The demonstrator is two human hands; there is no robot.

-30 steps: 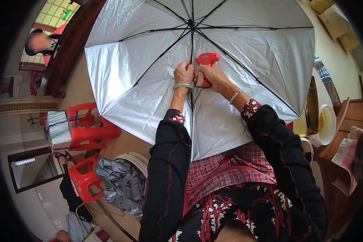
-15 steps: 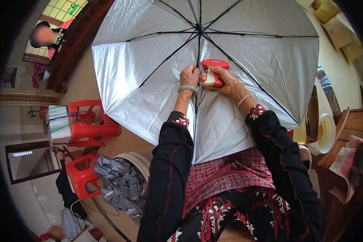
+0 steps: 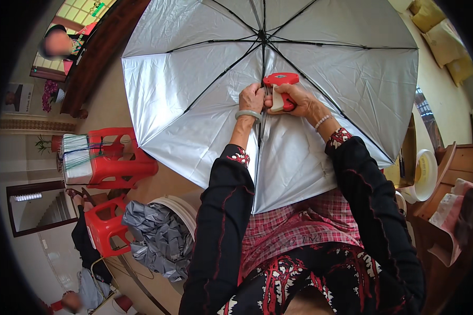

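Observation:
An open umbrella (image 3: 194,94) with a silver inner lining and black ribs fills the upper middle of the view, seen from its inside. My right hand (image 3: 297,101) grips a red tagging gun (image 3: 280,86) held against a black rib near the centre. My left hand (image 3: 252,97), with a pale bangle at the wrist, pinches the rib and fabric right beside the gun's tip. Both forearms wear black sleeves with red pattern, and the umbrella's lower edge rests over my lap.
A red plastic stool (image 3: 115,157) carrying a bundle of threads stands at left, a second red stool (image 3: 102,226) below it. A white basket (image 3: 181,207) holds grey folded fabric (image 3: 155,239). Wooden furniture (image 3: 457,173) and a pale bowl (image 3: 423,176) stand at right. Another person (image 3: 58,42) is far upper left.
Both hands and the red gun have shifted slightly right and down along the rib, and the umbrella has turned a little with them.

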